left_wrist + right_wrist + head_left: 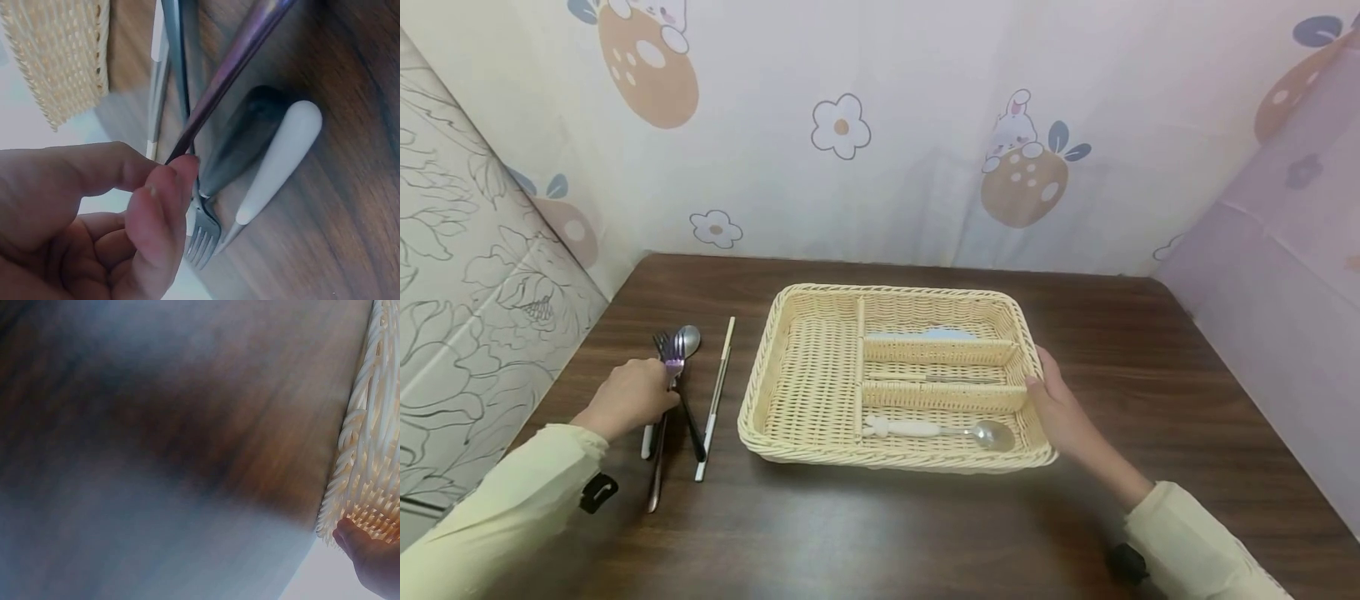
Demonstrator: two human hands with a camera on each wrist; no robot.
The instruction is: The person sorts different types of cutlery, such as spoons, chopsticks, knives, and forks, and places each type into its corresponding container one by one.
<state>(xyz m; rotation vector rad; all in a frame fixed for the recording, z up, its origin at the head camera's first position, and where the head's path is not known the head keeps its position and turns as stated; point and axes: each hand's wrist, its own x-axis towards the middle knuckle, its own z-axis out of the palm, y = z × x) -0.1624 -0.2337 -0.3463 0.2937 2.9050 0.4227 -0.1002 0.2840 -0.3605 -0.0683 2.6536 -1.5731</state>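
Note:
My left hand point(634, 396) pinches a purple metallic fork point(234, 72) between thumb and fingertips, over a small group of cutlery on the left. Under and beside it lie a dark fork point(204, 234), a spoon point(688, 340) and a white handle point(282, 159). A pair of chopsticks point(721, 383) with white ends lies just to the right. With the thumb over the rim, my right hand point(1063, 408) grips the right side of a cream woven basket point(816, 454). A white-handled spoon point(902, 427) sits in the basket's front right compartment.
In the basket's middle right compartment are chopsticks point(925, 377); a pale blue piece point(947, 333) in the back one is partly hidden by a divider. The basket stands on a dark wooden table point(880, 533), with a patterned curtain point(895, 200) behind.

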